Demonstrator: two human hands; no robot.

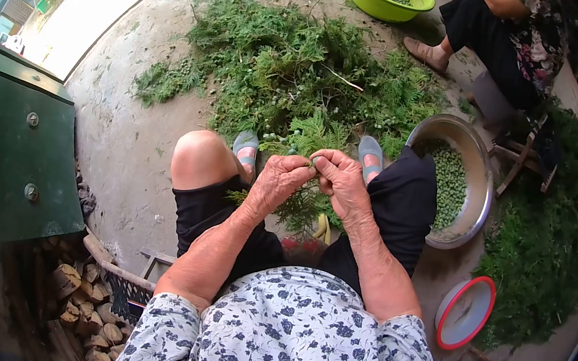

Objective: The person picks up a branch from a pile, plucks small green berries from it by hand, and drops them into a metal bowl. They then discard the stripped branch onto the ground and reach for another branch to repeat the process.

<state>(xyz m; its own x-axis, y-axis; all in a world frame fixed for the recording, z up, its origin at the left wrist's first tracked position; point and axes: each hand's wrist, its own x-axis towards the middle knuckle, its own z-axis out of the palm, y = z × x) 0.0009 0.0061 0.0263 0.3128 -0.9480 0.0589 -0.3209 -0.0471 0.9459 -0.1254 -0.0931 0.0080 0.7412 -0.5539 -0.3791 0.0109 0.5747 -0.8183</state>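
My left hand (280, 181) is closed on a leafy evergreen sprig (293, 212), whose green foliage hangs below the fingers between my knees. Fingertips of my right hand (342, 182) are pinched together against those of the left; a bit of green shows there, but what the right fingers hold is too small to make out. A big heap of cut evergreen branches (274, 69) lies on the ground before my feet. Beside my right knee stands a wide metal basin (478, 198) holding many small round green cones (448, 183).
A lime-green tub (377, 6) with more green cones stands at the far side. Another person (497, 40) sits at upper right. Evergreen cuttings (533, 264) cover the right, near a red-rimmed bowl (443, 310). A green metal cabinet (16, 144) and split firewood (86, 307) are at left.
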